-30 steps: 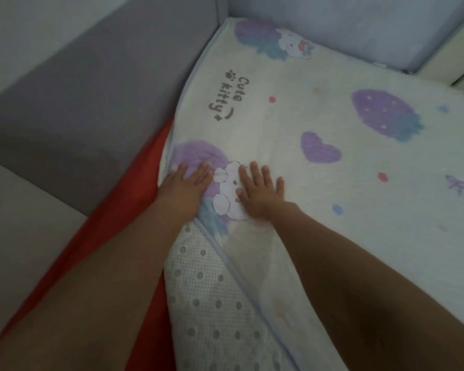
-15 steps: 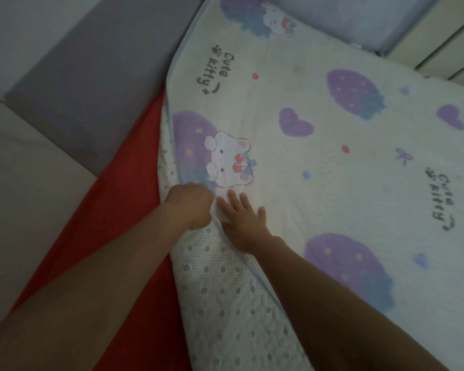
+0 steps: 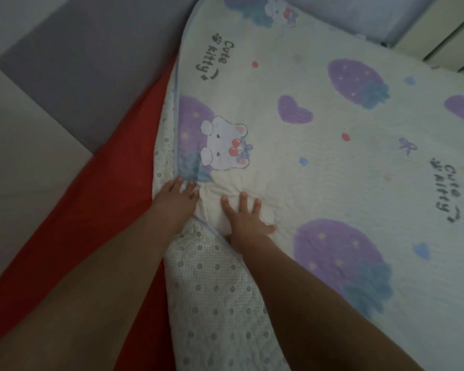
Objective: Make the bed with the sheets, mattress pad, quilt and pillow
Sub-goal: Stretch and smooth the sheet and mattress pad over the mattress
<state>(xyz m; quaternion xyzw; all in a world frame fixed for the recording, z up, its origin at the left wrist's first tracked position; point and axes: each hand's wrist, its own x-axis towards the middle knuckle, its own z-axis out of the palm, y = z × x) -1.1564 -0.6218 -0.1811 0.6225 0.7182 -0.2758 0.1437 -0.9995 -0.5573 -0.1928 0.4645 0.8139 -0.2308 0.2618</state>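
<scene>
Cream quilted kitty-print mattress pad (image 3: 319, 170) lies on red sheet (image 3: 113, 204), edge folded. I judge it soft, light, floppy; grip at hem. R hand (image 3: 245, 220): fingers spread, pressing. L hand (image 3: 176, 202): fingers together, pinch unclear.

Cartoon-printed mattress pad (image 3: 319, 162) lies over red sheet (image 3: 113, 188); its left edge folded, dotted underside up.

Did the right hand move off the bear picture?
Yes. The right hand slid back toward the person, off the bear print on the mattress pad, and now presses plain fabric below it.
</scene>
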